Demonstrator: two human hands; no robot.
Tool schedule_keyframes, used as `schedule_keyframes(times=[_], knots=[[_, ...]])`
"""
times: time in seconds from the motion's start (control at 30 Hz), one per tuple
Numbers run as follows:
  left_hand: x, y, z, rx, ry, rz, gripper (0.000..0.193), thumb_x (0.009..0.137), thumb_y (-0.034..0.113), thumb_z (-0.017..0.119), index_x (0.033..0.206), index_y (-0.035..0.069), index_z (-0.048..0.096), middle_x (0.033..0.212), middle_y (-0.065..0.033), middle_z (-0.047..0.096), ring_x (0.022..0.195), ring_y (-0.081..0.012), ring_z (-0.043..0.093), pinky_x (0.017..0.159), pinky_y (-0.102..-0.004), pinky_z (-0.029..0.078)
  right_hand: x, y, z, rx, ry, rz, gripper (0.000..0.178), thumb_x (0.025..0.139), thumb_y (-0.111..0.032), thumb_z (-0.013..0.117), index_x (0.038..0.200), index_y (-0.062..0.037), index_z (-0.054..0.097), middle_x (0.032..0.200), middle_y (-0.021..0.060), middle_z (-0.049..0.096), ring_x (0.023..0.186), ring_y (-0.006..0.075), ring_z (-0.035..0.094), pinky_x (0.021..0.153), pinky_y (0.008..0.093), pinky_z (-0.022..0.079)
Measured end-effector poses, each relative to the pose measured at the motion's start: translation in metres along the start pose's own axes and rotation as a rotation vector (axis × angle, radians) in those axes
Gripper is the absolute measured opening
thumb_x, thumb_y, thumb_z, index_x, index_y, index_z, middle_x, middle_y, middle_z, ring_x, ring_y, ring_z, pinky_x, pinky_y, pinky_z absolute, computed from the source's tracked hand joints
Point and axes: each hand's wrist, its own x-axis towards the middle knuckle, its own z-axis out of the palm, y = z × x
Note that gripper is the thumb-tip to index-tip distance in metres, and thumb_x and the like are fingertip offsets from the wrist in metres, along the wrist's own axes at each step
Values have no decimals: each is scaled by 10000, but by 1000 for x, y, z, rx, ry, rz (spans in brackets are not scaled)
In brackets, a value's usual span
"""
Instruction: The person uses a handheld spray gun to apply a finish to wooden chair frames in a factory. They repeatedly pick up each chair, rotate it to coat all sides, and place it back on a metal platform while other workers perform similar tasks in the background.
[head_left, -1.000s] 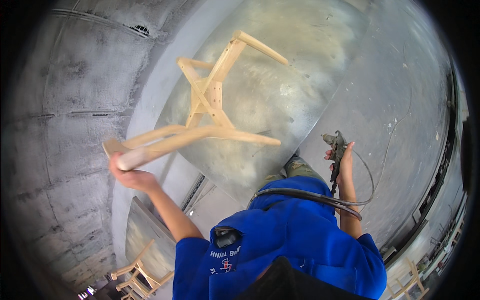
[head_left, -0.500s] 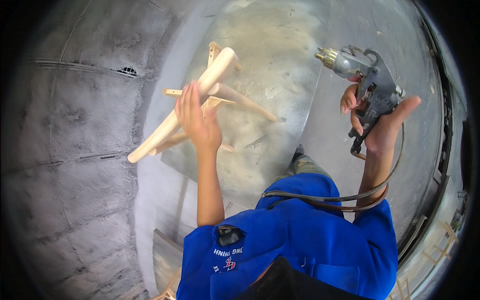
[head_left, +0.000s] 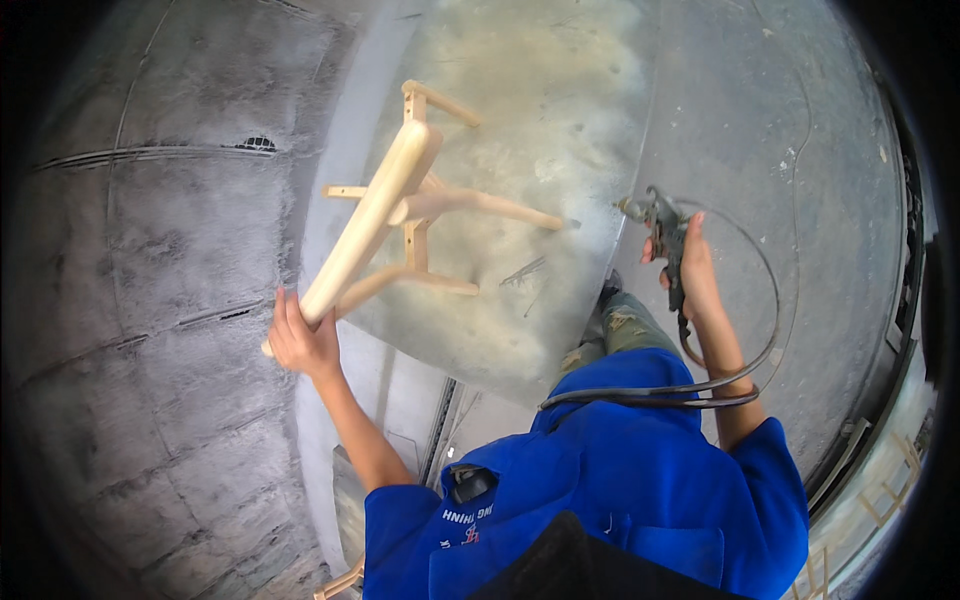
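Note:
A pale wooden chair frame [head_left: 375, 215] stands on a dusty, overspray-covered board, with its thick top rail running from upper right to lower left. My left hand [head_left: 303, 338] is wrapped round the lower left end of that rail. The tip of the rail sticks out past my fingers. Off to the right, my right hand [head_left: 697, 270] grips a dark spray gun [head_left: 668, 235] by its handle. Its brassy nozzle points left toward the frame, well apart from it. My trigger fingers show only in part.
A dark hose [head_left: 770, 310] loops from the gun around my forearm and across my waist. A stained grey wall [head_left: 190, 240] rises at the left, beside the board [head_left: 520, 110]. More wooden frames [head_left: 885, 495] stand at the lower right, and part of another wooden piece [head_left: 340, 580] shows at the lower left.
My left hand has slid down from the rail's middle to its lower left end. The rail now sits steeper in view. My right hand has lowered the spray gun, its nozzle still facing left.

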Motion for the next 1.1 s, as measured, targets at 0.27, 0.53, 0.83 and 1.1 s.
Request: schedule_keyframes(times=[0.27,0.53,0.83,1.1], knots=[[13,70,-103,147,-176,-136,538,549,176,871,1059,105,714,963,-43,738,862,-245,689,792,-405,519,37,31,16,-42,-23,105,783,1024,-683,244,1044,-23,666,772,38,647,657,102,615,439,231,390],[59,-40,-133,298,-441,-551,769,571,301,883,1276,122,632,1265,-62,663,1143,-272,629,1049,-505,384,114,8,144,61,-351,-26,760,1026,-672,262,1069,-24,657,766,43,647,661,99,605,438,231,360],[6,-134,-30,636,-462,-743,1262,731,829,632,1605,110,73,1622,-309,73,1502,-474,130,1167,-664,156,167,68,216,28,-204,212,786,967,-756,327,998,-35,638,710,31,632,596,121,622,410,256,364],[-153,-29,35,-57,-600,-952,1194,879,646,634,1575,-32,-60,1634,-320,-35,1538,-418,-22,1230,-557,56,149,126,122,-199,54,94,801,962,-745,378,922,2,663,682,50,618,566,139,576,442,274,382]])
